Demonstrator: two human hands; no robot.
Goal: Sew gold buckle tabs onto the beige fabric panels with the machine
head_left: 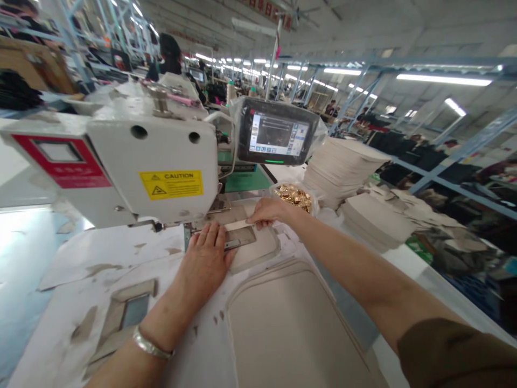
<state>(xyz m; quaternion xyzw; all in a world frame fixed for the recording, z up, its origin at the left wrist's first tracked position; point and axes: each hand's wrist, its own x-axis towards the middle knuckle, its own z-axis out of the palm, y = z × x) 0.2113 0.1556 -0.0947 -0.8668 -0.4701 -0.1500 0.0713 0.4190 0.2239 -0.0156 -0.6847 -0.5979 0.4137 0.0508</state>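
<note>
Fingers [212, 235] of my left hand [205, 264] lie flat and nearly straight, gripping nothing that I can see, over the left part of a beige panel [262, 246]. My right hand [269, 210] pinches the end of a narrow cream strip [236, 224], fingertips together, above that panel — beside the sewing machine [161, 134] with its yellow caution label [171, 185]. White sheeting [161, 269] covers the tabletop around me, marked with brownish patches, scraps or tears, I can't tell which. Near me lies a pile of larger panels [283, 328]; beyond my right hand sit gold-coloured pieces [294, 196] and a taller beige stack [339, 167]. Past the lit control screen [278, 132], the workshop stretches back — blue metal frames [456, 145], tube lights [444, 80], people at work.
</note>
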